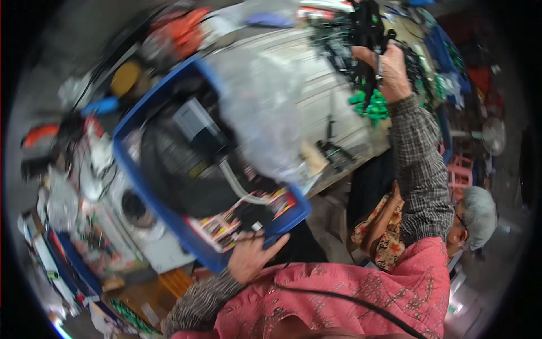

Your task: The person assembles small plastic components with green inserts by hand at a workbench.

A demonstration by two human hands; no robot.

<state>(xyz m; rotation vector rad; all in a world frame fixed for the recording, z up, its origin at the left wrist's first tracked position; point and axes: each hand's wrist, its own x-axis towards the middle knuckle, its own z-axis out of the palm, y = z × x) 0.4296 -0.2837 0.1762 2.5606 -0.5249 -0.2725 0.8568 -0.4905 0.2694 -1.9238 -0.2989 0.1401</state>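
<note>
My left hand rests at the near rim of a blue plastic tub, thumb spread away from the fingers. Just beyond its fingertips lies a small black piece with a white tag. Inside the tub are black plastic sheeting, a grey box-shaped device with a pale cable, and red-and-yellow printed packaging. My right arm reaches to the far right, where my right hand closes around slim black plastic parts. They blur into the pile there, so their exact kind is unclear.
Bright green pieces lie by the black pile on the slatted pale table. A clear plastic bag drapes over the tub's far right side. Another person sits close on the right. Assorted bags and tools crowd the left.
</note>
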